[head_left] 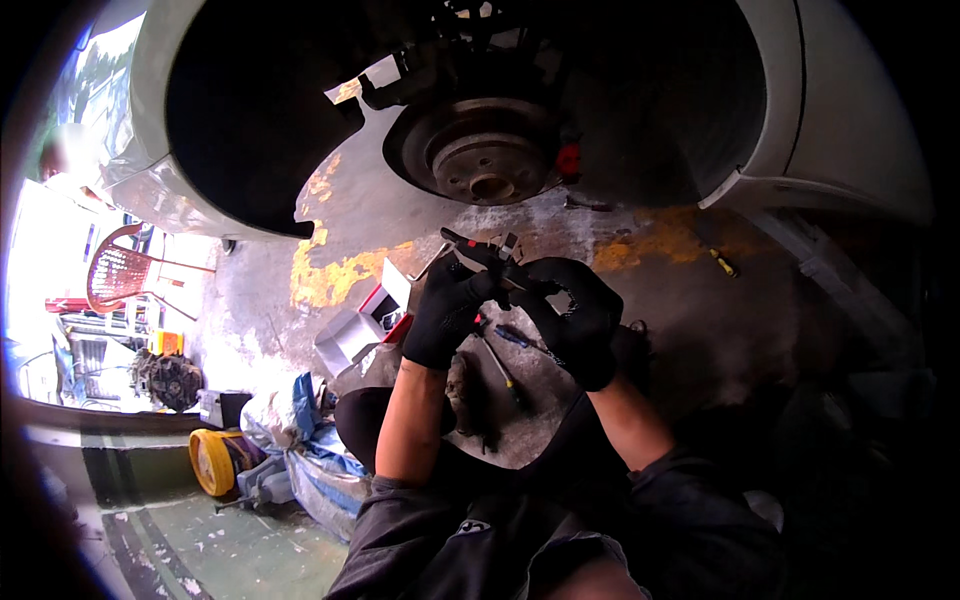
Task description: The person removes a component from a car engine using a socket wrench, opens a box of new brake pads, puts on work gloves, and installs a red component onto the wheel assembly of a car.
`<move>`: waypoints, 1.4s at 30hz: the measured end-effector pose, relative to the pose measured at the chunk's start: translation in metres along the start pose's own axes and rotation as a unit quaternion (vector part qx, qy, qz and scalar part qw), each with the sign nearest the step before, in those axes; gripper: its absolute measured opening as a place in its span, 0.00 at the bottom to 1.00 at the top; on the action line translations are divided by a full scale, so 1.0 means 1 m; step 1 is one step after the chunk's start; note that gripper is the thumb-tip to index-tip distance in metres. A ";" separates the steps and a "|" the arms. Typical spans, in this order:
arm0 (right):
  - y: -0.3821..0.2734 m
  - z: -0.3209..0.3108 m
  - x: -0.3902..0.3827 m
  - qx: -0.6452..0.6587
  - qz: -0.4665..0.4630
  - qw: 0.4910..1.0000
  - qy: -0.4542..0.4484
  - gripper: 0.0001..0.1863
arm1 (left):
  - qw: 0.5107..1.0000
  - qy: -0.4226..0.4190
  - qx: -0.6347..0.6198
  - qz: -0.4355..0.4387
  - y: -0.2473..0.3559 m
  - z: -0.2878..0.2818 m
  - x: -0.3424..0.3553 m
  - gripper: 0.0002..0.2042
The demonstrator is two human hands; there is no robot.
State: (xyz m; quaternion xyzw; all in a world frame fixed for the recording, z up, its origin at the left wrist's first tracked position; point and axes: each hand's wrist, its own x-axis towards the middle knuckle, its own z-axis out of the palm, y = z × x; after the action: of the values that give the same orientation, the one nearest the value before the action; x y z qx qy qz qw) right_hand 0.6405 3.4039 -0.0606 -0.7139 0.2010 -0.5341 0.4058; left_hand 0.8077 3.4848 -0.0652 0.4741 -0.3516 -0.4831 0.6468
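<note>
Both my hands wear black gloves and meet in front of me, below the car's bare brake disc (480, 160). Between them is a dark, flat brake pad (485, 253) with a small metal clip on it. My left hand (445, 312) grips its left part, fingers closed. My right hand (577, 315) pinches its right end between thumb and fingers. The gloves cover much of the pad. Just left of my left hand lies an open white and red box (352, 338) with dark parts inside. Under my hands, a screwdriver (498, 365) and a blue-handled tool (513, 336) lie on the floor.
The wheel arch (765, 110) curves overhead. A yellow-handled screwdriver (724, 263) lies at right, near a slanting metal leg (850, 270). At left are a woven chair (115, 268), a dark machine part (168, 380), a yellow bucket (208, 463) and plastic sheeting (325, 480).
</note>
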 end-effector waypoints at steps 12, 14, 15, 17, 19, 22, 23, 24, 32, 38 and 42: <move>-0.023 -0.027 -0.005 0.009 0.015 0.999 -0.038 0.14 | 0.996 0.067 0.065 0.013 -0.002 0.041 -0.013 0.21; -0.027 -0.030 -0.005 0.007 0.022 0.999 -0.045 0.14 | 0.998 0.067 -0.009 -0.005 -0.003 0.044 -0.014 0.21; -0.029 -0.031 -0.005 0.005 0.024 0.999 -0.047 0.14 | 0.998 0.050 -0.026 0.005 -0.002 0.047 -0.014 0.20; -0.033 -0.033 -0.006 0.003 0.035 0.998 -0.054 0.14 | 0.997 0.060 -0.038 0.005 0.000 0.053 -0.016 0.20; -0.035 -0.033 -0.005 -0.006 0.042 0.997 -0.066 0.14 | 0.993 0.112 -0.030 -0.009 0.001 0.061 -0.018 0.19; -0.022 -0.022 -0.013 -0.008 0.027 0.996 -0.085 0.14 | 0.983 0.152 -0.077 -0.067 -0.003 0.053 -0.013 0.18; -0.008 -0.018 -0.011 -0.002 -0.023 0.996 -0.089 0.14 | 0.963 0.251 -0.070 -0.068 0.006 0.066 -0.016 0.13; -0.006 -0.013 -0.007 0.013 -0.069 0.993 -0.097 0.15 | 0.971 0.233 0.049 -0.020 -0.003 0.049 -0.023 0.11; 0.073 0.030 0.140 0.100 0.031 0.977 -0.186 0.22 | 0.951 0.205 -0.220 -0.067 0.017 -0.081 -0.014 0.18; 0.024 0.089 0.281 -0.322 0.066 0.929 -0.172 0.28 | 0.978 0.174 -0.054 0.102 0.069 -0.163 0.099 0.16; 0.056 0.127 0.307 -0.466 -0.001 0.850 -0.245 0.26 | 0.991 0.058 0.036 0.118 0.101 -0.220 0.165 0.13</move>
State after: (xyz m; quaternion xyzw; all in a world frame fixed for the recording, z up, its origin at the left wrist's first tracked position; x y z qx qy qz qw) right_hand 0.8738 3.1958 0.0659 -0.9271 0.3200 -0.1854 0.0608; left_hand 1.0855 3.3956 -0.0360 0.4795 -0.3836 -0.3624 0.7012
